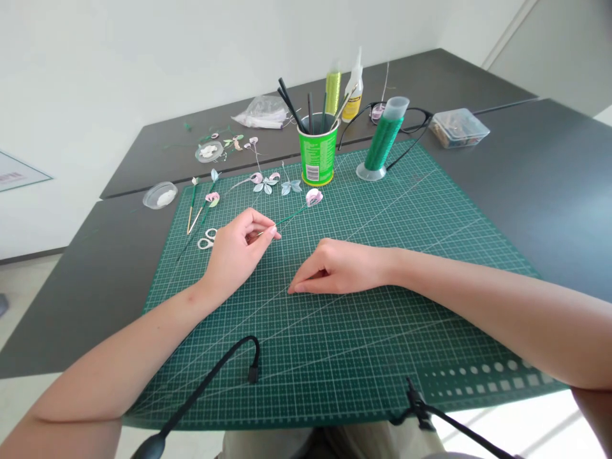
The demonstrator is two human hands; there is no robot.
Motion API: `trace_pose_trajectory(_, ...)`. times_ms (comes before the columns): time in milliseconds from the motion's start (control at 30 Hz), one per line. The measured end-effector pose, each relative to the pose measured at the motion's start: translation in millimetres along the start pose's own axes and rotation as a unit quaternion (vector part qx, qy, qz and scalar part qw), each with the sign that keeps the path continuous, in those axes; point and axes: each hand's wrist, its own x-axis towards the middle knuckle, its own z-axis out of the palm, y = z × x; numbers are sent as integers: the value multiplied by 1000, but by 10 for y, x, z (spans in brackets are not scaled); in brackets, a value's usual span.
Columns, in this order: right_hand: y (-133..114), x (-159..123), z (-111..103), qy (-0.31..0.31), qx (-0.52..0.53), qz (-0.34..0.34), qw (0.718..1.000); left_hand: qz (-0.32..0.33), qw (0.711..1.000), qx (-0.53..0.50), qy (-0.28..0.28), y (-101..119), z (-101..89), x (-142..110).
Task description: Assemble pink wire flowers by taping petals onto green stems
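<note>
My left hand (241, 245) pinches the green-wrapped stem of a pale pink artificial flower (314, 197). Its bloom points away to the right, above the cutting mat. To the right and nearer me, my right hand (329, 268) is closed, thumb and finger pressed together close to the mat. Whatever those fingertips hold, if anything, is too small to make out. White-handled scissors (207, 239) lie just left of my left hand, partly hidden by it. Beyond them rest a pink flower with a green leaf (212, 199) and thin stems with pale buds (194, 182).
On the green cutting mat (382, 331) stand a green cup of rods (318, 156) and a spool of green thread (385, 140). Behind are a glue bottle (352, 99), black glasses (414, 131) and a clear box (459, 127). Blue-leaved flowers (266, 185) and small dishes (160, 195) lie left.
</note>
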Motion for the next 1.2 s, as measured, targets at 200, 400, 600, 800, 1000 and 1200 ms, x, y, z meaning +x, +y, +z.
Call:
trace_pose_trajectory(200, -63, -23, -2, -2, 59, -7, 998, -12, 999, 13, -26, 18, 21, -3)
trace_pose_trajectory(400, -231, -81, -126, 46, 110, -25, 993, -14, 997, 49, -60, 32, 37, -9)
trace_pose_trajectory(600, -282, -109, -236, 200, 77, -26, 976, 72, 987, 107, -97, 103, 26, -71)
trace_pose_trajectory(800, -142, -92, -261, 283, 68, 15, 957, 108, 981, 82, -139, 149, 35, -138)
trace_pose_trajectory(1000, -86, -65, -252, 315, 73, 45, 945, 108, 979, 65, -159, 163, 25, -153)
trace_pose_trajectory(1200, 24, -36, -258, 295, 81, 44, 951, 130, 978, 80, -140, 176, 27, -184)
